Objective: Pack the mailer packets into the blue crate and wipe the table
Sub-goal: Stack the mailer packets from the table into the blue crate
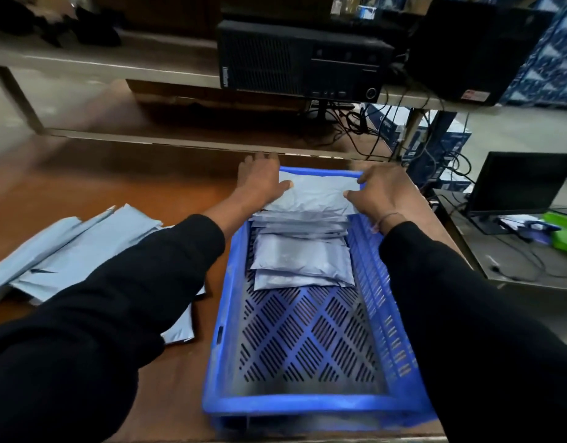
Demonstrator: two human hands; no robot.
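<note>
1. While both hands work the far end of the blue crate (224,330), the left hand (260,183) and right hand (383,193) pinch the top packet (317,195) by its ends.
2. Soft, light, slick plastic, I reckon, so edge grips suit it.
3. More packets (52,251) wait on the table (116,174).

text: none legible | black desktop computer case (303,60): side badge too blurred to read | dark blue cardboard box under the shelf (435,145): white lettering, unreadable | red-white sticker on black box (475,95): unreadable

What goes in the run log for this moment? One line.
stage: packing | left hand + right hand: holding top packet at far end of blue crate | loose packets left on table
</note>
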